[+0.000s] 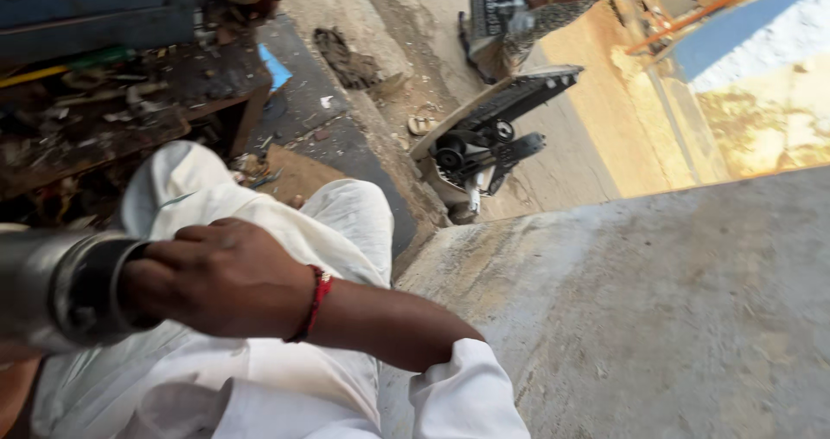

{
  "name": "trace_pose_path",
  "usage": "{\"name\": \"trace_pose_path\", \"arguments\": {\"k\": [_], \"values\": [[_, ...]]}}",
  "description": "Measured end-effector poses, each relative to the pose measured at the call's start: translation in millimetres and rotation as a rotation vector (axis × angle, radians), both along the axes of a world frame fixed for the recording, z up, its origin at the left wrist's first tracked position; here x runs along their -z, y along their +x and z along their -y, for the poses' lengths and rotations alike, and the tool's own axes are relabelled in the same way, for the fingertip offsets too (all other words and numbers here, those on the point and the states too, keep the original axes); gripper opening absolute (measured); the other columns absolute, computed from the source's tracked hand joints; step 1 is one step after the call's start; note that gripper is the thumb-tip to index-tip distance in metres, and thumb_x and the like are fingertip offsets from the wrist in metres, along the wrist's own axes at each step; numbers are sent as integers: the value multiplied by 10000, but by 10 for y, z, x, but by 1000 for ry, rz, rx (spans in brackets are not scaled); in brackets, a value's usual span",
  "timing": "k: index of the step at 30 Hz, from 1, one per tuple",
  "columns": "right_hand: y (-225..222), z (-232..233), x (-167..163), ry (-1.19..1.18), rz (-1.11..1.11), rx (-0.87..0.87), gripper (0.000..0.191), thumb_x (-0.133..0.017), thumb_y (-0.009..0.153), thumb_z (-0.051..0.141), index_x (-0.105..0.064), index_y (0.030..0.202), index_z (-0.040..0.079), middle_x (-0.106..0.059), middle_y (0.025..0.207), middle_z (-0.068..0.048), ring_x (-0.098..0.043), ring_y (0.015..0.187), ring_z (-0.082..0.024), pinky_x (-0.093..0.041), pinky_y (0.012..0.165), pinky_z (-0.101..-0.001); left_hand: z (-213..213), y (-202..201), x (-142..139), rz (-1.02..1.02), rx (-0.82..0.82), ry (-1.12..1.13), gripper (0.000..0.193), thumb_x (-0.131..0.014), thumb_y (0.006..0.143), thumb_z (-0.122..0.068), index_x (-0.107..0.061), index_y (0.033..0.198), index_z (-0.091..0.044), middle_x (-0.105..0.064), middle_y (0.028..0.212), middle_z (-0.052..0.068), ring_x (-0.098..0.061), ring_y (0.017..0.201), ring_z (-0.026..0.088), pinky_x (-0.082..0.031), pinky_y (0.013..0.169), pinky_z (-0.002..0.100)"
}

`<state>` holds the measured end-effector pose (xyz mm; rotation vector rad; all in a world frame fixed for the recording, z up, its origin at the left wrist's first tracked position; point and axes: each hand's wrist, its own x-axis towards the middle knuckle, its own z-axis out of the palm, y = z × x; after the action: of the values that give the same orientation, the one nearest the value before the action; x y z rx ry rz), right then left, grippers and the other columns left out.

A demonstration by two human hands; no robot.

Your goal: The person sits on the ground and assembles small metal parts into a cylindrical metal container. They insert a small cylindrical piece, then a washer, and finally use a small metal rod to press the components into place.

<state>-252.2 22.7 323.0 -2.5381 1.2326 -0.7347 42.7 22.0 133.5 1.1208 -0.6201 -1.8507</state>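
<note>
Right hand (216,279) wrapped around end of grey metal pipe (52,288) at its black collar, over white-trousered lap. Left hand out of frame. Concrete slab (657,318) lies right of pipe, edge near knee; bare ground beyond.

Bright daylight, glare upper right; foreground shaded; frame tilted, metal cylinder (52,288) perhaps motion-blurred.

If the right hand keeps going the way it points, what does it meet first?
The right hand points toward the picture's left and already meets the black-banded end of the metal cylinder. Anything beyond is out of frame.
</note>
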Motion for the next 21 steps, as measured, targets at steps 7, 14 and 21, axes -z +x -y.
{"name": "trace_pose_path", "arguments": {"k": [7,14,21], "values": [[11,23,-354,6,-17,-56,318,-747,956,290,-636,1182,96,-652,924,-40,-673,810,-237,-527,718,-382,44,-139,-597,-463,65,-194,445,-587,1082,-303,-596,1398,11,-685,1339,179,-621,1297,328,-432,1133,546],[63,16,-537,42,-10,-49,335,-749,969,230,-644,1266,115,-671,913,-36,-694,811,-244,-535,729,-383,29,-220,-760,-610,6,-106,430,-583,1117,-287,-582,1354,72,-687,1259,216,-628,1284,331,-392,1173,548],[69,35,-527,43,-15,-82,308,-763,940,186,-658,1227,149,-662,908,-27,-699,823,-235,-544,728,-388,15,-221,-734,-608,26,-77,487,-559,1099,-325,-595,1391,63,-693,1302,206,-617,1288,319,-362,1191,533]]}}
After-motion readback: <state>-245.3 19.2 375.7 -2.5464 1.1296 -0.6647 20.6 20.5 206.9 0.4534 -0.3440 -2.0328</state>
